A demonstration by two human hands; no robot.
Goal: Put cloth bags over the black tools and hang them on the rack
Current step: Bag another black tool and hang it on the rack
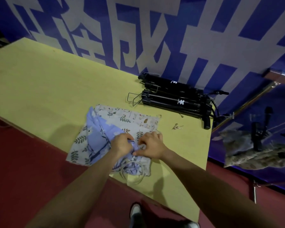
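Partly bunched blue cloth bag (97, 139), both hands (122, 143) pinching its mouth, fingertips hidden

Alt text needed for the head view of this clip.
Both hands, left and right, pinch the mouth of a blue cloth bag lying on a floral bag on a yellow table; black tools lie stacked behind.

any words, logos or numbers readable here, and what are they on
Wall banner: huge pale characters on blue, cut off by the frame edges, cannot be read as whole words.
Upper black tool: small white mark on its side, too blurred to read.
Lower black tool: white logo with tiny lettering above it, too small to read.
Patterned cloth bag: leaves and small figures; a short dark line that may be print, too small to read.
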